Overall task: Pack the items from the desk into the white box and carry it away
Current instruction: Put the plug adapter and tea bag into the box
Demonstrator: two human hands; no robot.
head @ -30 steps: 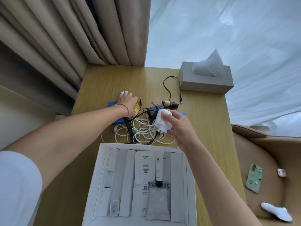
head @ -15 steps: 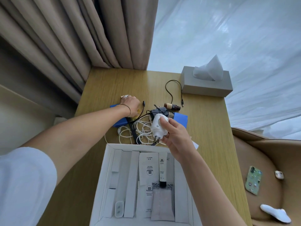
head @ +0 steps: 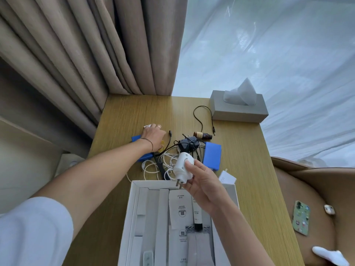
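A: The white box (head: 134,208) sits open at the near edge of the counter (head: 245,169). Just beyond its far rim lies the cable tangle (head: 165,162).

B: What might fail?

A: The right hand (head: 203,185) pinches a white plug (head: 182,167) over that far rim; if a cord trails, it could drag the tangle along. The left hand (head: 153,136), beyond the box, presses flat on a blue pack (head: 137,139); its fingertips are hidden.

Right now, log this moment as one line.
right hand: holds white plug over white box | left hand: on desk items | packing unfinished
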